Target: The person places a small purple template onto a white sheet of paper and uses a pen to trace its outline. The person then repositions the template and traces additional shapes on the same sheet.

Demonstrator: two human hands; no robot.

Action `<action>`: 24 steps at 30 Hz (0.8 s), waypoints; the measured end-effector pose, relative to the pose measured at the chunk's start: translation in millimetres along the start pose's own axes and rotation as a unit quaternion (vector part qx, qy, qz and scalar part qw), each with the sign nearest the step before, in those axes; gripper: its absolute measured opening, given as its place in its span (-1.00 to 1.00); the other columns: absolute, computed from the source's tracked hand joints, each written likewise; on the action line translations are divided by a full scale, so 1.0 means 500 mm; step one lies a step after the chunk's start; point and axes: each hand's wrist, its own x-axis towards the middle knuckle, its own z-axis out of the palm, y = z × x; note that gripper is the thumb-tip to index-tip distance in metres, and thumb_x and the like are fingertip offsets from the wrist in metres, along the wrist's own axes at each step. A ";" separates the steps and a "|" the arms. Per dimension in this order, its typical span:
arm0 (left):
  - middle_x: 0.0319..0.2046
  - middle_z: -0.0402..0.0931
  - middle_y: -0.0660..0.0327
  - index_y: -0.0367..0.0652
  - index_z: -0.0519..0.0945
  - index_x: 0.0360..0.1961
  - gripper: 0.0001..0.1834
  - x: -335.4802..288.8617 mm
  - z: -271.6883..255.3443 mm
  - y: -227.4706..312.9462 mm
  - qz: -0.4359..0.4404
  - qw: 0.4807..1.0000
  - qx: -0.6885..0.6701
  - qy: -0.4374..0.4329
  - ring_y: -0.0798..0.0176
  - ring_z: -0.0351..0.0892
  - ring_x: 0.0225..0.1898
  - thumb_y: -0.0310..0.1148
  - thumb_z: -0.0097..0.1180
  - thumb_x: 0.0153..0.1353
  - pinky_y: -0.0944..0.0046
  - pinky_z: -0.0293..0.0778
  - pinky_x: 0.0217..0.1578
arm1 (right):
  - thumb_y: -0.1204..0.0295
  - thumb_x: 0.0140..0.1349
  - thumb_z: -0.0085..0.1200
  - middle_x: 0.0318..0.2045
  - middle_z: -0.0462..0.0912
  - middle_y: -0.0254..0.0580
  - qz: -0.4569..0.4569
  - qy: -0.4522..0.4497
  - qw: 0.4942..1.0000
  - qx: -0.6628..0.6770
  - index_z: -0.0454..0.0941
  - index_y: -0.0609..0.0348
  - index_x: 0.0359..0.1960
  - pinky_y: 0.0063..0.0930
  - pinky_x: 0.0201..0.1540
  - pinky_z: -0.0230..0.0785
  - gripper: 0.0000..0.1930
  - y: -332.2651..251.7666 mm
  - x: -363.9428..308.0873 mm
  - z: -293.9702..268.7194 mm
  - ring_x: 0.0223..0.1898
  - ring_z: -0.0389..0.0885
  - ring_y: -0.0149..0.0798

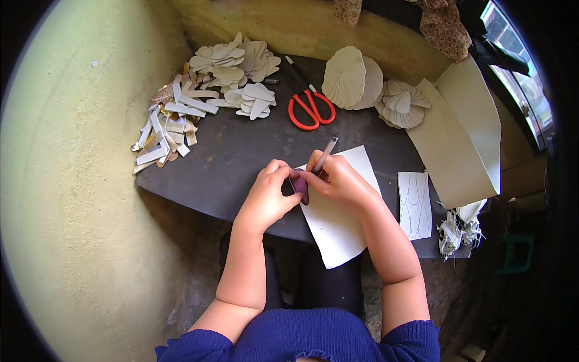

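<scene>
My left hand (269,194) presses a small dark purple, rounded flat piece (300,187) onto the left edge of a white sheet (341,223). Its thumb and fingers pinch the piece from either side. A pen (327,151) is gripped in my right hand (339,177), its upper end tilted up and away. The pen's tip is hidden behind my fingers, close to the purple piece. The sheet lies at a slant on the dark table, and its lower corner hangs past the near edge.
Red-handled scissors (311,111) lie at the back. Cut white oval pieces (253,99) and strips (160,136) are heaped at the left. Fanned oval stacks (344,78), a large curved sheet (455,145), a sheet with drawn outlines (415,205) and shredded scraps (459,229) occupy the right.
</scene>
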 end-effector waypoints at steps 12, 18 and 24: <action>-0.08 0.44 0.11 -0.29 0.57 -0.17 -0.63 0.002 -0.003 0.007 -0.023 0.999 -0.014 -0.019 -0.01 0.45 0.04 -0.46 0.31 -0.07 0.13 0.40 0.05 | 0.43 0.22 0.14 -0.55 0.66 -0.12 -0.035 -0.082 0.996 -0.013 0.54 0.26 -0.34 -0.36 -0.38 0.44 -0.86 -0.005 -0.007 -0.003 -0.52 0.62 -0.16; -0.16 0.45 0.16 -0.29 0.58 -0.14 -0.60 -0.001 0.001 0.000 0.001 1.000 0.000 0.001 0.14 0.48 -0.07 -0.46 0.34 -0.06 0.23 0.41 -0.02 | 0.43 0.22 0.15 -0.54 0.66 -0.12 -0.034 -0.088 0.995 -0.018 0.53 0.26 -0.35 -0.35 -0.37 0.44 -0.87 -0.004 -0.010 0.000 -0.50 0.62 -0.17; -0.07 0.43 0.11 -0.28 0.57 -0.15 -0.62 0.001 -0.003 0.006 -0.024 0.999 -0.012 -0.022 0.00 0.43 0.06 -0.45 0.31 -0.06 0.13 0.39 0.07 | 0.47 0.23 0.17 -0.55 0.65 -0.21 -0.015 -0.036 0.999 -0.006 0.49 0.26 -0.41 -0.47 -0.40 0.45 -0.86 -0.008 -0.011 0.001 -0.48 0.63 -0.36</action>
